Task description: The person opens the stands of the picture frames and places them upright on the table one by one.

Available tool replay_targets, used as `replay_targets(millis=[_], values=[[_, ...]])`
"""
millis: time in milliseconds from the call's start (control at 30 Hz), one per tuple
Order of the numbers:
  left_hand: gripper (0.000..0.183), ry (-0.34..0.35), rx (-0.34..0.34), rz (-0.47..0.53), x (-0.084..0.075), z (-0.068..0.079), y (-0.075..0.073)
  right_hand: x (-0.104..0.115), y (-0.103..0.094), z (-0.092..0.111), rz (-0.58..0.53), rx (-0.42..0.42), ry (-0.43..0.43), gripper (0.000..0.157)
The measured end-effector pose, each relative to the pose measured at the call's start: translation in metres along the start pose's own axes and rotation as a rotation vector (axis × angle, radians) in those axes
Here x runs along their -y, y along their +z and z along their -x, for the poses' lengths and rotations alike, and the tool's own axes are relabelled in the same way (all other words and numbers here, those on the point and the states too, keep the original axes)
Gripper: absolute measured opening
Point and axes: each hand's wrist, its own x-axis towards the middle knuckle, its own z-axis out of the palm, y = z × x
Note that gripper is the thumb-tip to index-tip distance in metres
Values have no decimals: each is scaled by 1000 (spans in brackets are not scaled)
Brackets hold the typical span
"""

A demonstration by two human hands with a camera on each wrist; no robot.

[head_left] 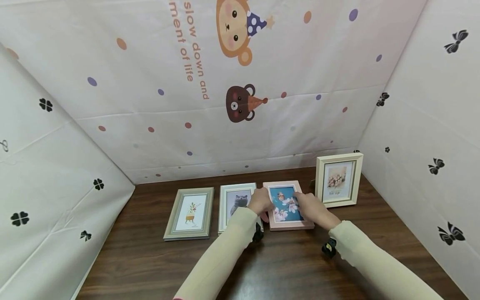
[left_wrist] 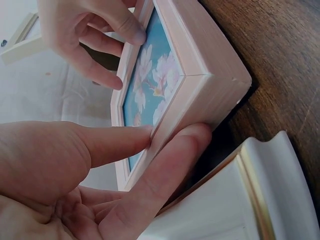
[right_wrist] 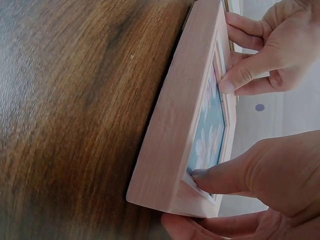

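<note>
A pink photo frame (head_left: pixel 284 208) lies face up on the wooden table, with white blossoms on a blue ground as its picture. My left hand (head_left: pixel 261 201) grips its left side, the thumb on the front border and the fingers against the outer edge, as the left wrist view shows. On the opposite side my right hand (head_left: pixel 313 208) holds the frame, its thumb (right_wrist: pixel 220 177) over the inner border and its fingers at the outer edge. Close beside my left hand lies a white frame (head_left: pixel 222 208) with a grey cat picture, partly covered by the hand and sleeve.
Farther left, a grey-green frame (head_left: pixel 209 212) with a potted-plant print lies flat. A cream frame (head_left: pixel 339 204) with a flower picture stands upright to the right of the pink one. Printed cloth walls (head_left: pixel 210 137) enclose the brown table (head_left: pixel 285 266) at the back and sides.
</note>
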Motion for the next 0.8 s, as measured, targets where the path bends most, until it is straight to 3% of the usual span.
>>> replay_targets(millis=[433,567,800], values=[[22,40,-2,10,-1,12,-6,1,-3,3,-34,-45,63,49],[21,81,-36,25,0,15,-7,1,-4,3,-25,-115,51,45],[18,159,-160,33,-2,20,-11,5,-13,7,-23,-273,14,46]])
